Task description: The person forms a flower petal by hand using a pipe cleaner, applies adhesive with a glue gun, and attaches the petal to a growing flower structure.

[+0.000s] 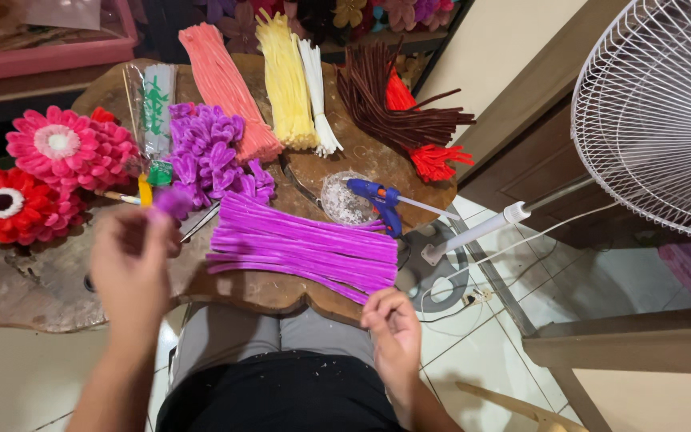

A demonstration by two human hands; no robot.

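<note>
My left hand [132, 268] is raised over the wooden table [33, 296] and pinches a small purple pipe-cleaner petal [172, 202] at its fingertips. My right hand [394, 326] hangs at the table's near edge, fingers curled against the near-right end of a flat pile of purple pipe cleaners [305, 248]. Whether it grips one is unclear. A heap of finished purple petals [209, 152] lies just beyond my left hand.
Pink flowers [69, 148] and a red flower [5, 206] sit at the left. Salmon [221, 84], yellow [285, 80], white [316, 88], brown [385, 100] and red [429, 160] pipe-cleaner bundles lie at the back. A blue glue gun [377, 198] rests by a clear dish [341, 200]. A white fan [657, 112] stands at the right.
</note>
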